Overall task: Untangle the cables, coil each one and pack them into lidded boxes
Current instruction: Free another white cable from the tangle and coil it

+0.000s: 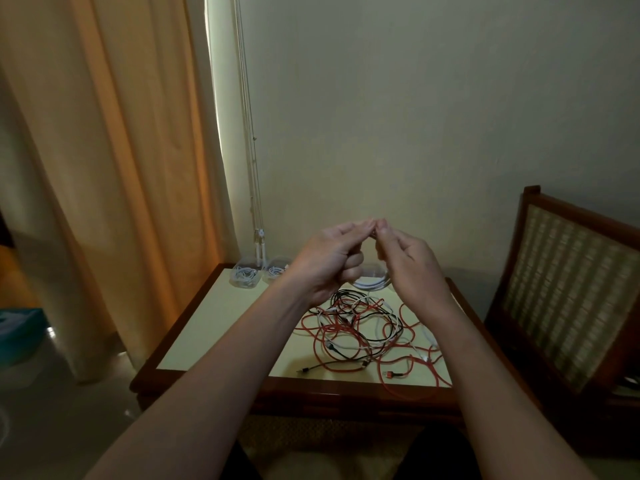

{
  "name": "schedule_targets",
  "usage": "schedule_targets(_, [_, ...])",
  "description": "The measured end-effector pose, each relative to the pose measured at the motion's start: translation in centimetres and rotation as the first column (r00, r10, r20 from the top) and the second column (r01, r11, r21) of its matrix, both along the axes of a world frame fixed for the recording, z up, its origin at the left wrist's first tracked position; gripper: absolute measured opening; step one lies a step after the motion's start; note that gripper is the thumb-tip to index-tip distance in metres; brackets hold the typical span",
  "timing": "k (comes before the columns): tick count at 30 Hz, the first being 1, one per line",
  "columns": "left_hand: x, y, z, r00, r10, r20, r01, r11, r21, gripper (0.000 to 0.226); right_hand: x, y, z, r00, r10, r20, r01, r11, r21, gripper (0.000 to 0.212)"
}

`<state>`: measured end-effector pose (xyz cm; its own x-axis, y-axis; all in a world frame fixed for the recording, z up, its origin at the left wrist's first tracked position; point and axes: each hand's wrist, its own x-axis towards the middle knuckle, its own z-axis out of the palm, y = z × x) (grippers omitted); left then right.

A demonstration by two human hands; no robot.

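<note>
Over table (214,327), left hand (330,261) and right hand (410,261) raised, fingertips meeting, both pinching white cable coil (370,281) hanging between them. Red-black-white tangle (360,334) on tabletop below; 2 clear boxes (246,277) at far left corner, white cable inside.

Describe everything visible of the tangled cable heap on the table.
The tangled heap of red, black and white cables lies loose on the pale yellow top of the wood-framed table, toward its right, near side. Thin, rubbery-looking cords cross over and under each other; red loops spread widest, black bunch centrally, white strands thread through. A black plug end and a red plug end poke out nearest. The left hand and right hand hold a white cable coil above, not touching it.
</note>
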<state>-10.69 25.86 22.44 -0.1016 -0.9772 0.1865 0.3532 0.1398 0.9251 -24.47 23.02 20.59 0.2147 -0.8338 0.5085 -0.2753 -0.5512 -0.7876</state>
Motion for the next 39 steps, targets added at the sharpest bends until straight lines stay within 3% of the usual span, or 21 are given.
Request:
schedule_targets(3, [0.6, -0.1, 0.1, 0.999, 0.036, -0.037, -0.035, 0.999, 0.026, 0.02, -0.9, -0.5, -0.3, 0.997, 0.066, 0.035, -0.069, 0.994, 0.085, 0.045])
schedule_targets(7, [1.8, -0.2, 0.4, 0.989, 0.102, -0.107, -0.097, 0.994, 0.056, 0.021, -2.6, -0.7, -1.1, 0.993, 0.103, -0.059, -0.095, 0.988, 0.123, 0.028])
schedule_targets(12, [2.6, -0.5, 1.0, 0.965, 0.144, -0.218, -0.131, 0.989, 0.073, 0.017, -2.8, -0.4, -2.7, 0.971, 0.201, -0.134, -0.175, 0.968, 0.181, 0.024])
schedule_targets(19, [2.9, -0.4, 1.3, 0.94, 0.147, -0.308, -0.117, 0.987, 0.113, 0.017, -2.4, -1.3, -4.9, 0.911, 0.074, -0.407, -0.053, 0.997, 0.061, 0.02])
schedule_targets(21, [3.0, -0.5, 1.2, 0.934, 0.14, -0.328, -0.1, 0.986, 0.134, 0.017, -2.4, -1.3, -5.2, 0.912, 0.057, -0.407, -0.04, 0.998, 0.05, 0.018])
schedule_targets(24, [2.9, -0.5, 1.0, 0.921, 0.113, -0.372, -0.051, 0.984, 0.173, 0.018, -2.1, -1.2, -5.4, 0.952, 0.002, -0.306, 0.018, 0.998, 0.062, 0.012])
schedule_targets(27, [2.5, -0.4, 0.9, 0.923, 0.085, -0.376, -0.006, 0.978, 0.208, 0.015, -1.6, -0.9, -4.8, 0.998, -0.055, 0.032, 0.047, 0.978, 0.205, 0.009])
schedule_targets(29, [1.9, -0.4, 0.5, 0.936, 0.071, -0.345, 0.012, 0.972, 0.234, 0.013, -1.3, -0.6, -4.1, 0.935, -0.087, 0.344, -0.04, 0.937, 0.346, 0.01])
schedule_targets(32, [1.3, -0.5, -0.3, 0.953, 0.046, -0.299, 0.039, 0.962, 0.272, 0.015, -0.9, -0.5, -2.9, 0.78, -0.131, 0.612, -0.186, 0.885, 0.427, 0.008])
schedule_targets(36, [0.9, -0.6, -0.7, 0.963, 0.042, -0.268, 0.042, 0.953, 0.3, 0.016, -1.1, -0.4, -1.7, 0.669, -0.092, 0.737, -0.384, 0.807, 0.449, 0.009])
schedule_targets(39, [0.6, -0.7, -0.7, 0.982, 0.077, -0.172, -0.029, 0.964, 0.264, 0.015, -1.1, 0.4, -1.1, 0.721, 0.002, 0.692, -0.516, 0.669, 0.535, 0.015])
